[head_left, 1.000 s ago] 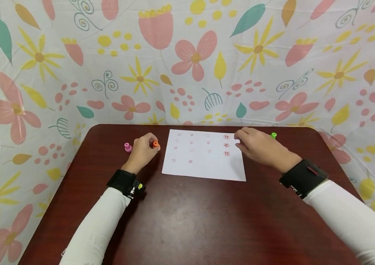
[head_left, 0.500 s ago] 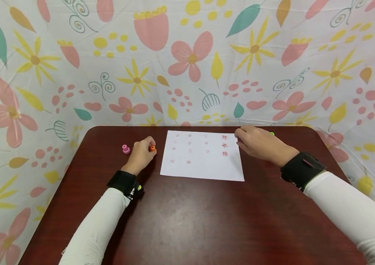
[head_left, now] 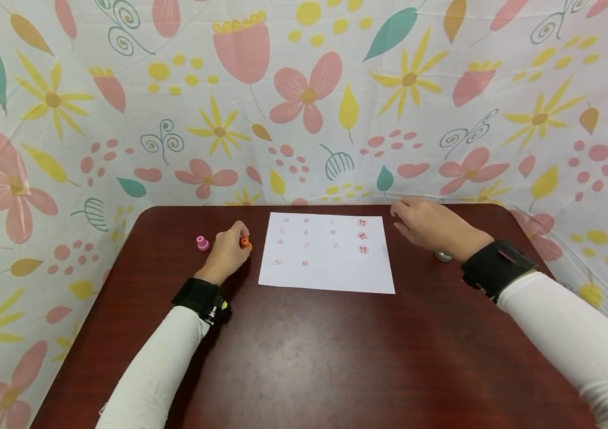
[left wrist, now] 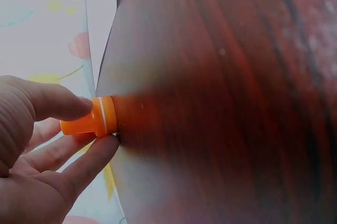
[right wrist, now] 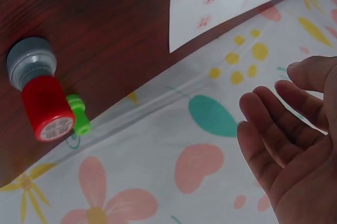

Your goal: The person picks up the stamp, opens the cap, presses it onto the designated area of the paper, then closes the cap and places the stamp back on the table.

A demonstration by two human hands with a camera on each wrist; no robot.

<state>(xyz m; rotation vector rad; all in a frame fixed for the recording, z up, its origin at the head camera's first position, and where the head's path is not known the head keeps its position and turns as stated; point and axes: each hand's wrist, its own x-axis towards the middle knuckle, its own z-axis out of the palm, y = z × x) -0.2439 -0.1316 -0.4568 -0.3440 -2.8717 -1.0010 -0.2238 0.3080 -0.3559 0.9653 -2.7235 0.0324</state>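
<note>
Left of the paper, my left hand pinches a small orange stamp between thumb and fingers. In the left wrist view its wide end stands at the tabletop. A pink stamp sits just left of that hand. My right hand hovers beyond the paper's right edge, fingers loosely bent with nothing in them. The right wrist view shows a red stamp with a grey base and a small green stamp beside it; the head view has the green one hidden behind my right hand.
A white sheet printed with rows of small red marks lies at the back middle of the dark wooden table. The printed floral curtain hangs right behind the table's far edge.
My right hand has shifted rightward, away from the paper. The grey base under its wrist has come into view and the green stamp has gone out of sight. My left hand keeps the orange stamp.
</note>
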